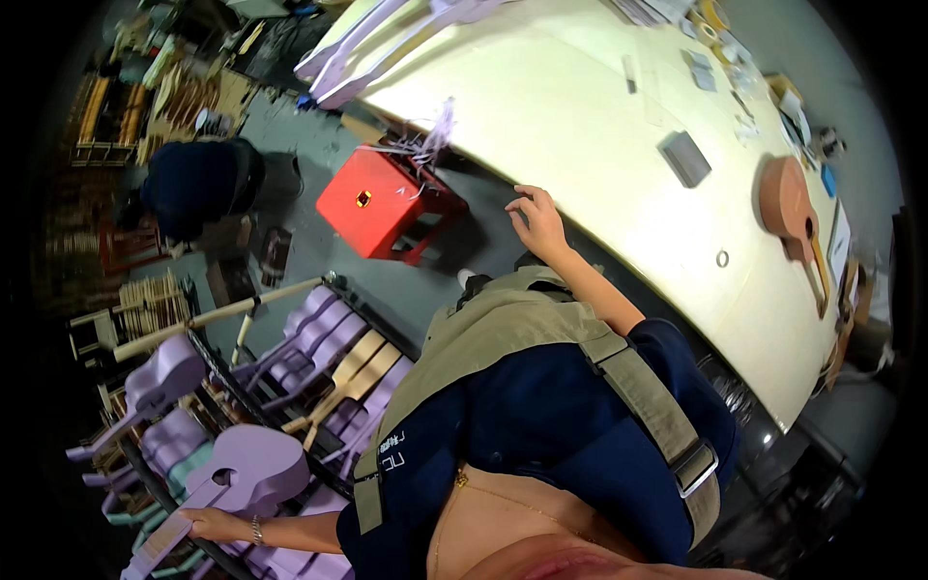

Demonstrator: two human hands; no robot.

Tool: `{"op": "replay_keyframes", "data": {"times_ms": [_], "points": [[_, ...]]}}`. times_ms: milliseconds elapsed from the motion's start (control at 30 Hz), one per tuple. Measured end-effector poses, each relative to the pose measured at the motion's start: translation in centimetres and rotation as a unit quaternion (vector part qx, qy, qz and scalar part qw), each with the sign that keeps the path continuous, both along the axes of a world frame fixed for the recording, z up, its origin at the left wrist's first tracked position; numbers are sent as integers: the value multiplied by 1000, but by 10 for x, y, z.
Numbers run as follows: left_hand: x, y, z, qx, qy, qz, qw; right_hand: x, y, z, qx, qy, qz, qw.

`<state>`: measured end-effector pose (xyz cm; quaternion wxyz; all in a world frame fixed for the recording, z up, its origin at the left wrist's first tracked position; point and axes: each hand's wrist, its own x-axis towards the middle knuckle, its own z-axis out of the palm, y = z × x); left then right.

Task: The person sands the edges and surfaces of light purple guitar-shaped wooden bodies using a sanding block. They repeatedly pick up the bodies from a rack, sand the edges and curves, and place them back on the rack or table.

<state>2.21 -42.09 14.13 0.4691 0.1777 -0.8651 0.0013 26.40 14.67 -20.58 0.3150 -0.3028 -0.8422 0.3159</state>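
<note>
My left hand [215,525] is closed round the neck of a lilac ukulele [256,462], out at my left side. The ukulele's body and round sound hole face up, above a rack of similar instruments. A bracelet sits on that wrist. My right hand [539,224] hangs in front of me beside the near edge of the pale table [580,145]. Its fingers are loosely bent and apart, with nothing between them. A red plastic stool [372,203] stands on the floor ahead of that hand.
The rack's rail [217,317] runs at my left, with lilac, green and bare-wood ukuleles hanging close together. On the table lie a brown ukulele [785,198], a grey block [684,158], a small ring [722,258] and lilac pieces [387,48]. Another person [198,184] bends over at far left.
</note>
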Motion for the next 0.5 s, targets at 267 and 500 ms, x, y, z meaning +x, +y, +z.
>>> {"op": "replay_keyframes", "data": {"times_ms": [267, 500], "points": [[4, 284, -81, 459, -3, -444, 770, 92, 34, 29, 78, 76, -195, 975], [20, 482, -222, 768, -220, -447, 403, 215, 42, 19, 81, 31, -392, 916]]}}
